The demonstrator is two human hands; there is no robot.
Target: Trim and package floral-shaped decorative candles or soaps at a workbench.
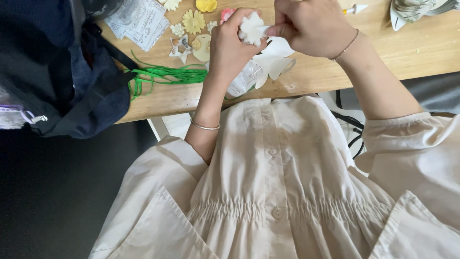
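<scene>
Fingers (275, 29) of both hands pinch a white flower (251, 28) above a clear packet (244, 79).

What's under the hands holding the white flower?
Below the left hand and right hand gripping the white flower lie white petal cutouts and a clear packet; more is covered.

A pale wooden surface (407, 52) runs across the top. At its middle, a bundle of green strips (165, 75) lies toward nine o'clock, with printed paper sheets (139, 20) at eleven. Small flower shapes, one yellow (193, 21) and a star cutter (181, 48), sit near twelve. White flower-shaped cutouts (275, 60) lie just beside a clear plastic wrapper (244, 79). A dark blue bag (72, 72) overhangs the nine o'clock edge.
</scene>
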